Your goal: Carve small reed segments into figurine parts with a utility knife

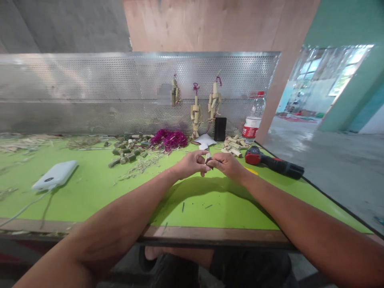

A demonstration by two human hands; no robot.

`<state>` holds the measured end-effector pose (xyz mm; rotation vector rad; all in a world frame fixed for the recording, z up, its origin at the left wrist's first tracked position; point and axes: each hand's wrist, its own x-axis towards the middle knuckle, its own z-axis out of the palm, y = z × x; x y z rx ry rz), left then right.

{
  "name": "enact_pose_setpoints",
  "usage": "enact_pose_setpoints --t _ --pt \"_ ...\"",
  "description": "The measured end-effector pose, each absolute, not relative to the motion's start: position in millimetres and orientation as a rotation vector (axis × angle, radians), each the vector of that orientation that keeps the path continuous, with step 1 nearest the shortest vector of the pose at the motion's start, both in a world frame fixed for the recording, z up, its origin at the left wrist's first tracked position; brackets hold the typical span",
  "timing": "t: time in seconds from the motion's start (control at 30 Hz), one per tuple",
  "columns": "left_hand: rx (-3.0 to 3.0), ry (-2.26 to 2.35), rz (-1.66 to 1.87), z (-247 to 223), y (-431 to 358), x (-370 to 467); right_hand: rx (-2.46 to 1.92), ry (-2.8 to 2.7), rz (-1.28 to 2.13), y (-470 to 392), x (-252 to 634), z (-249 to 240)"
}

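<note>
Over the middle of the green table, my left hand (193, 163) pinches a small pale piece (207, 157) that looks like wood, standing upright between thumb and fingers. Just to its right, my right hand (226, 165) is closed on a small dark object (210, 163) that touches or nearly touches the piece. Most of the dark object is hidden by my fingers, so I cannot make out what it is. Behind my hands lies a white star-shaped sheet (205, 140).
The green table (99, 196) holds a white power bank (55, 176), bark-covered pieces (127, 155), purple fibre (169, 140), pale cut pieces (235, 145), a cordless tool (274, 162) and a bottle (253, 120). Jointed wooden figures (196, 114) stand or hang by the perforated metal panel (99, 92).
</note>
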<state>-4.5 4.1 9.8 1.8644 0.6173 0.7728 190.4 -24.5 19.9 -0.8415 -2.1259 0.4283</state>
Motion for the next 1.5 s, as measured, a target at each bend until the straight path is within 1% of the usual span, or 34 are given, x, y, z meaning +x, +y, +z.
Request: enact_pose_setpoints --t 0.13,0.3,0.43,0.57,0.7,0.87,1.0,1.17,1.3,1.43,1.5 --pt "1.801 0.569 0.787 10.6 3.9 -5.6 -0.802 -2.124 0.484 -16.3 201.0 18.4" --pt "1.664 0.427 0.881 11.8 3.1 -5.1 -0.877 -1.979 0.612 -19.6 205.6 21.6" --pt "1.695 0.362 0.805 10.4 0.5 -3.8 -0.863 -1.990 0.663 -28.3 192.7 21.2" --pt "1.794 0.477 0.809 9.0 -0.2 -1.4 -0.880 -2.011 0.589 -30.4 183.6 17.3" --pt "1.853 0.556 0.740 11.7 -0.6 -1.6 -0.876 -2.003 0.591 -29.3 185.4 17.0" --pt "1.839 0.476 0.638 12.5 -0.2 -3.9 -0.917 -2.019 0.536 -27.9 189.0 20.1" --pt "1.836 0.442 0.647 9.4 0.3 -3.7 -0.964 -1.961 0.412 -28.0 186.7 20.4" --pt "1.834 0.492 0.660 7.7 -2.7 -2.1 -0.884 -2.053 0.376 -28.7 183.5 19.7" --pt "1.829 0.488 0.670 6.0 -2.5 -1.2 -0.973 -1.937 0.212 -26.0 184.9 19.6" --pt "1.836 0.500 0.685 5.0 -0.4 -2.6 -0.901 -2.061 0.232 -26.7 183.0 17.9" --pt "1.844 0.511 0.676 5.8 -0.4 -3.2 -0.912 -2.038 0.194 -26.9 182.8 17.7"
